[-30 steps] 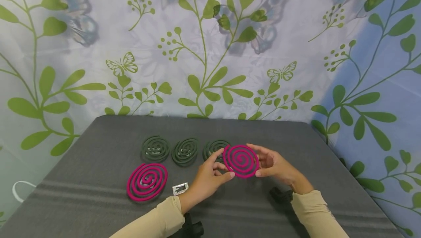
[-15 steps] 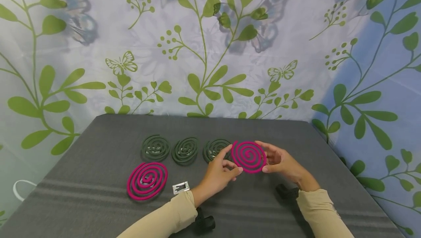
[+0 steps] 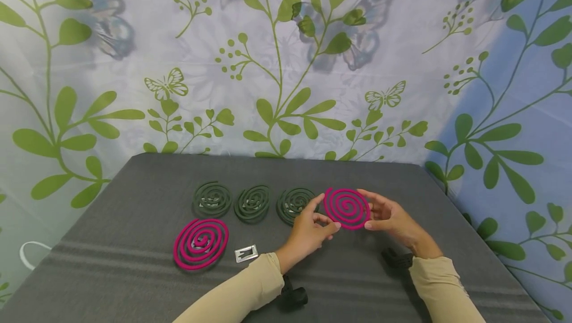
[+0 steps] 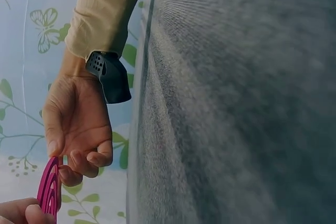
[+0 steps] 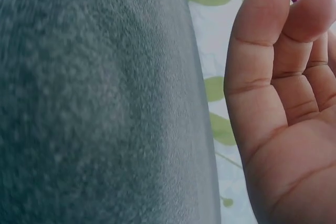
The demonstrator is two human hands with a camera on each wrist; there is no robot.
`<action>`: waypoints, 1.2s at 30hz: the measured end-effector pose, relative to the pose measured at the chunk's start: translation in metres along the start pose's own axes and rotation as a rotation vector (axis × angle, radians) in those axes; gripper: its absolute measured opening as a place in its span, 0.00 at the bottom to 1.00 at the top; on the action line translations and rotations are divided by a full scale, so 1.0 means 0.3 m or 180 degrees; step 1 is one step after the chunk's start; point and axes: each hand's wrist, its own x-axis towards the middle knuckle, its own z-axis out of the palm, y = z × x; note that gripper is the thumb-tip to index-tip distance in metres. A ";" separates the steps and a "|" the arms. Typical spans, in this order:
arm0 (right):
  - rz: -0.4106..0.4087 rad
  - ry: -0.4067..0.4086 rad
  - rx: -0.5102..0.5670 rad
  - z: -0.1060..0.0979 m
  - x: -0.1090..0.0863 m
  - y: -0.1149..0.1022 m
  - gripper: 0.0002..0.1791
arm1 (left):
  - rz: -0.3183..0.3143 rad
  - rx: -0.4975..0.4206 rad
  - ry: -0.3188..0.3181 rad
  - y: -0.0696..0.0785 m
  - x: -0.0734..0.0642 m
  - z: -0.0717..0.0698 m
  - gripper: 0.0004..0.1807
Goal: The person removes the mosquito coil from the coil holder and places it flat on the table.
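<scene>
Change over the last second: the flat, bright magenta spiral coil [image 3: 346,207], held between both hands, has shifted rightward and slightly farther from the person, tilted and raised off the dark grey cloth-covered table [image 3: 147,204]. The left hand [image 3: 311,227] pinches its left rim between thumb and fingertips; the right hand [image 3: 395,220] grips the opposite rim likewise. Grips look unchanged.

Just beyond the left hand's fingertips, the nearest dark green spiral coil [image 3: 295,204] is now less covered; the magenta one no longer overlaps it. Two more dark green coils, a middle one [image 3: 252,204] and an end one [image 3: 212,200], lie farther left in that row. Left of the left forearm: a small silver metal stand [image 3: 238,256], now fully exposed, then a second magenta coil [image 3: 201,243].

Judgement: a two-handed carry is under way; the coil is not yet set down.
</scene>
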 end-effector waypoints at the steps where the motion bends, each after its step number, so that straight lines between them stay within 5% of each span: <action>1: -0.0008 0.0008 0.0008 -0.003 -0.001 0.001 0.43 | -0.0013 -0.0018 0.0006 -0.001 0.005 0.005 0.45; 11: 0.0036 0.0246 -0.0034 -0.025 -0.014 0.020 0.41 | -0.0101 -0.0083 0.0153 -0.019 0.047 0.058 0.45; 21: 0.0267 0.0475 -0.0031 -0.034 -0.021 0.034 0.38 | -0.0470 -0.0546 0.0258 -0.027 0.075 0.107 0.46; 36: 0.0837 0.1012 -0.0123 -0.025 -0.013 0.044 0.40 | -0.0618 -0.0770 0.0287 -0.044 0.100 0.131 0.45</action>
